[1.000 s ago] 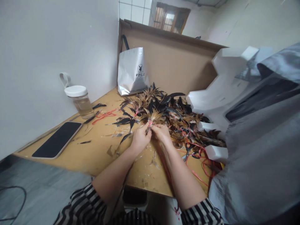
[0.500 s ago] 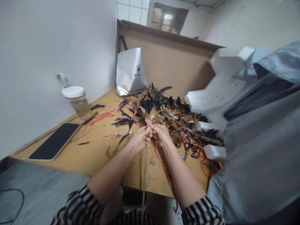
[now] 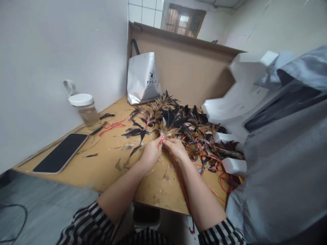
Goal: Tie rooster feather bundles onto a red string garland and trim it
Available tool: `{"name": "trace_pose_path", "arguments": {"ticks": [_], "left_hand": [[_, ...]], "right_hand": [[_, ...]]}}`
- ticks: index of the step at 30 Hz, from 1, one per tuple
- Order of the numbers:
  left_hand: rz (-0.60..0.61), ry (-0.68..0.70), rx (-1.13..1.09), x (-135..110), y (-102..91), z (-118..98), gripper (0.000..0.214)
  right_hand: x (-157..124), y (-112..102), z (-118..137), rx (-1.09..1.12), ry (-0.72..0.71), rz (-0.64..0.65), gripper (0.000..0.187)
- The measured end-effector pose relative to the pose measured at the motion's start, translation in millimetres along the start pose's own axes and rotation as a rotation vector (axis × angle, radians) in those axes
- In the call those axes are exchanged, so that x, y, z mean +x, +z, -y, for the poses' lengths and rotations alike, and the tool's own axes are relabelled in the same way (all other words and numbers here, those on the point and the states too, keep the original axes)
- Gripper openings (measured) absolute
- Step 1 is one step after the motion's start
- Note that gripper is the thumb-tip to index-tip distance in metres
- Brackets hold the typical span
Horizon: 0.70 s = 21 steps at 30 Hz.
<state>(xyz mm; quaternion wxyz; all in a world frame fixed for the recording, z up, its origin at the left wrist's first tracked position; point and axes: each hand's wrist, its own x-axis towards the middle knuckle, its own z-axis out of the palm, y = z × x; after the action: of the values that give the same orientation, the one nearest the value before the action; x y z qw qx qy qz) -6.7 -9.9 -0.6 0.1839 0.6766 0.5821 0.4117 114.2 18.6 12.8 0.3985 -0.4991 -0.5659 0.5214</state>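
Note:
My left hand (image 3: 152, 152) is closed round the bound neck of a feather duster (image 3: 166, 127), where red string (image 3: 162, 136) wraps the feather bases. Thumb and fingers of my right hand (image 3: 175, 147) pinch at the same binding from the other side, and the two hands touch or nearly touch. Brown and black feathers fan out away from me above the hands. The duster's thin stick is mostly hidden by my left hand and forearm. From near my right hand a strand of red ribbon (image 3: 180, 177) hangs down past the table's front edge.
A heap of feather bundles (image 3: 201, 129) lies behind and right of my hands, with scissors (image 3: 203, 164) and tangled red ribbon (image 3: 226, 182). At left are a phone (image 3: 61, 153) and a lidded jar (image 3: 87, 110). A silver bag (image 3: 142, 80) stands behind; white foam (image 3: 235, 166) borders the right.
The stick, which pointed down toward me between my forearms, has swung left out of plain sight. The feather head has turned to the right, and my left hand has closed further round the binding.

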Motion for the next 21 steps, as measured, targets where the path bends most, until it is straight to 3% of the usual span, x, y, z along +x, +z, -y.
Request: {"name": "trace_pose_path", "arguments": {"ticks": [4,7,11,16,18,21], "left_hand": [[0.017,-0.025,0.192,-1.6,-0.8,-4.5,0.041],[0.008,-0.015,0.133,-2.1,0.3,-4.1,0.043],[0.044,-0.074,-0.345,0.1,2.1,-2.8,0.034],[0.179,-0.397,-1.064,3.5,1.0,-7.3,0.032],[0.187,-0.455,-1.201,4.2,0.8,-7.8,0.032],[0.175,-0.453,-1.237,5.3,2.2,-5.5,0.03]], "right_hand": [[2.2,4.2,-2.9,-0.033,-0.01,-0.04,0.049],[3.2,4.1,-3.9,0.052,0.029,-0.028,0.05],[3.5,-2.9,-4.6,0.225,0.111,0.061,0.046],[3.7,-9.4,-4.5,0.337,0.064,0.142,0.04],[3.2,-8.7,-4.0,0.315,0.052,0.173,0.038],[3.9,-7.4,-5.3,0.236,0.038,0.161,0.04]]}}
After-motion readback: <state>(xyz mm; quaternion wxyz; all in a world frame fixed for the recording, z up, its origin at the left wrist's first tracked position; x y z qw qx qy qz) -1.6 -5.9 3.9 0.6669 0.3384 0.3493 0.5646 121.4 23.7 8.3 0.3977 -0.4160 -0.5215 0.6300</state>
